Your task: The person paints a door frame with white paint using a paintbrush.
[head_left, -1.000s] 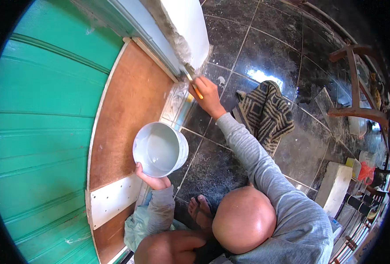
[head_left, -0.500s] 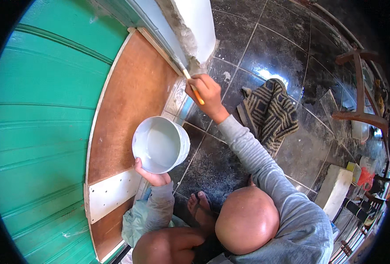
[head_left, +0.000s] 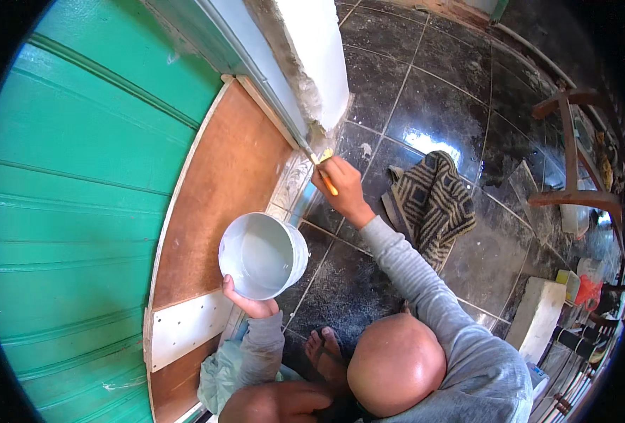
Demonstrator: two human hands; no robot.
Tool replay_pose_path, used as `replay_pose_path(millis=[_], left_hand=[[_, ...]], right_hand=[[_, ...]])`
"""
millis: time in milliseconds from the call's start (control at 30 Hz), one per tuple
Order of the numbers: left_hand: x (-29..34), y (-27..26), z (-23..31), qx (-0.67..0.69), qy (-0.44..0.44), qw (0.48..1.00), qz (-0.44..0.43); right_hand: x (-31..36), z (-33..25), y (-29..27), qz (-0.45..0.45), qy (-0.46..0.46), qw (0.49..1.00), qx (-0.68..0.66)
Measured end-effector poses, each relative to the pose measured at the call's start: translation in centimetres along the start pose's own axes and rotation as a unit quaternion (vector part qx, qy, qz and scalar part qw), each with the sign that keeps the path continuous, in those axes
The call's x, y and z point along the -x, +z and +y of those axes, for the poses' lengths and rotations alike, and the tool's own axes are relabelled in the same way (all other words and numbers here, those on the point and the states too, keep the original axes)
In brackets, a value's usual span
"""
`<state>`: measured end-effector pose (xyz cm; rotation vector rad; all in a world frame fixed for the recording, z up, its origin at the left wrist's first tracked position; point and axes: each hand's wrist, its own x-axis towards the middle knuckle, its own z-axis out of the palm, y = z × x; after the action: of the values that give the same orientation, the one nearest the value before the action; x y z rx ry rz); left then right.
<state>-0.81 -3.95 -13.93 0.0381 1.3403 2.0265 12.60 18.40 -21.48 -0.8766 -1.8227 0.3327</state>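
My right hand (head_left: 344, 189) is closed round a slim paintbrush (head_left: 329, 183) with an orange handle. The brush's far end meets the foot of a grey metal door frame (head_left: 270, 109), beside the rough, broken lower edge of a white wall (head_left: 319, 63). Its bristles are hard to make out. In my left hand (head_left: 252, 302) is a white plastic bucket (head_left: 300, 255), gripped from underneath and at the near side, its mouth tilted towards me. Pale, whitish liquid lies inside. The bucket hangs just right of a brown wooden panel (head_left: 210, 204).
A green slatted door (head_left: 80, 225) fills the left side. On the dark tiled floor (head_left: 439, 99) lies a crumpled patterned towel (head_left: 432, 201), right of my right hand. Farther right are a brown wooden stand (head_left: 573, 197) and a pale block (head_left: 536, 317).
The whole view has shifted, so most things sit lower in the picture. My right hand has brought the brush slightly down towards the frame's foot. The bucket stays in my left hand.
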Motion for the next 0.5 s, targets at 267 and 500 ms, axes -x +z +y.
replay_pose_path(millis=[267, 500], left_hand=[[-0.7, -0.6, -0.4, 0.007, 0.004, 1.0, -0.013], [-0.3, 0.2, 0.2, -0.008, 0.018, 1.0, 0.0]], right_hand=[[-11.5, -3.6, -4.4, 0.189, -0.113, 0.973, -0.068], [-7.9, -2.6, -4.7, 0.141, -0.063, 0.987, -0.05]])
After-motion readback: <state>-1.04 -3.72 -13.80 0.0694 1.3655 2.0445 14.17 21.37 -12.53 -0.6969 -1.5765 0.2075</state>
